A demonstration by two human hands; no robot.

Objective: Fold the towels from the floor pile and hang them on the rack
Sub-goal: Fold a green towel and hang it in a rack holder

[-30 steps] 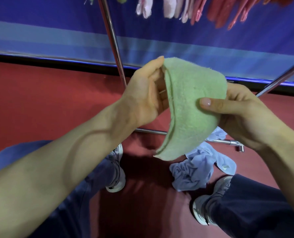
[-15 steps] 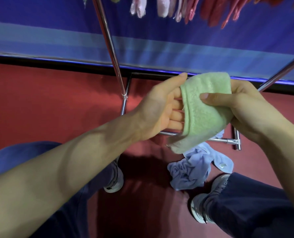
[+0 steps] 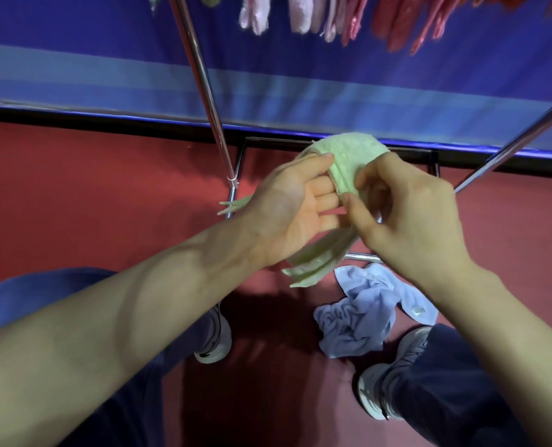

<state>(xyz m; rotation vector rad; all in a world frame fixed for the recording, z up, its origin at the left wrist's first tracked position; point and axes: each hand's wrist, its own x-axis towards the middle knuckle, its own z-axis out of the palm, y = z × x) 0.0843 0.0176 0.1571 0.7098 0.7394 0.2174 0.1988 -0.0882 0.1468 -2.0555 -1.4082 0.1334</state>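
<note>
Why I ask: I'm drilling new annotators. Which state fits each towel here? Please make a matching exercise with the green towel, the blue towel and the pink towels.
Things:
1. green towel
2. blue towel
3. pink towels

States:
A. crumpled on the red floor
B. hanging at the top of the view
C. pinched between the left hand and the right hand

Pairs: 1-C, 2-A, 3-B
</note>
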